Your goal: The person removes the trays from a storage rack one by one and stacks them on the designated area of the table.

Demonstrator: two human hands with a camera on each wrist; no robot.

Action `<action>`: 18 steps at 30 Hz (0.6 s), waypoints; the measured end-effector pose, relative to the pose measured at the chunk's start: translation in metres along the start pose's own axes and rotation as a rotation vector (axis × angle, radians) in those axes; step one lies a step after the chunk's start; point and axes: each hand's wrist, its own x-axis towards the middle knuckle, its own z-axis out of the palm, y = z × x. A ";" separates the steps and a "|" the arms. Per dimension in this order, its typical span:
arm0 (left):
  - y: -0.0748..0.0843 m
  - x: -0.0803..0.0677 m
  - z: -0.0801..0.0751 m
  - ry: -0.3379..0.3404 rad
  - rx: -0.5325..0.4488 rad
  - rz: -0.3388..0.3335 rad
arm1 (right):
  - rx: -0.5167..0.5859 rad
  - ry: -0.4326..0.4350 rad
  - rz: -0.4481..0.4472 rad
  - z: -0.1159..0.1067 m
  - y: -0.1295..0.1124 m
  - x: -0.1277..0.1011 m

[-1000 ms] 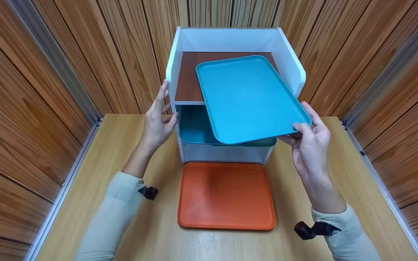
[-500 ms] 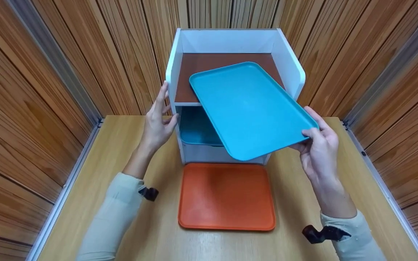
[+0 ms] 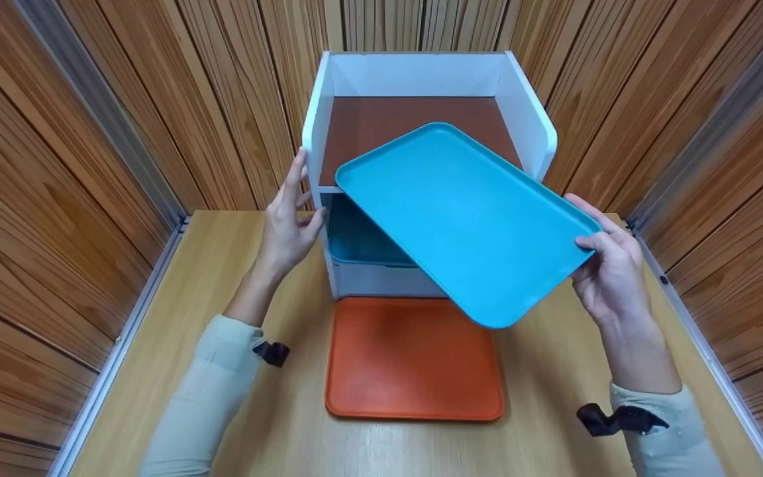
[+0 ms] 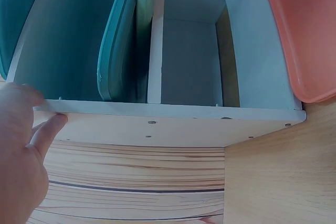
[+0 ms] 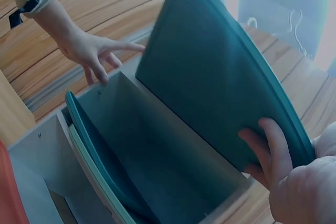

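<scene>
Right hand (image 3: 610, 275) pinching blue tray (image 3: 464, 222) by its right edge; tray tilted, stretching long-ways up and left from the grip, above orange tray (image 3: 413, 361). Left hand (image 3: 287, 225) flat, fingers straight, against shelf (image 3: 315, 126) side.

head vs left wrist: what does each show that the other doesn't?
Only the head view shows the right hand gripping the blue tray by its edge, held tilted in front of the white shelf unit's top level, and the whole orange tray lying on the wooden table.

Only the left wrist view shows the unit's empty bottom compartment and two thin tray edges stacked in the middle one.

Both show the left hand resting flat on the unit's side panel, the teal tray in the middle level, and the orange tray.
</scene>
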 end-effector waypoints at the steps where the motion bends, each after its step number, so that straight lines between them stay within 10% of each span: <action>1: 0.001 0.000 0.000 0.001 0.001 0.000 | 0.007 -0.012 0.002 -0.002 -0.001 0.000; 18: 0.000 0.000 0.000 -0.002 -0.019 0.029 | -0.006 -0.089 -0.013 -0.032 -0.004 -0.003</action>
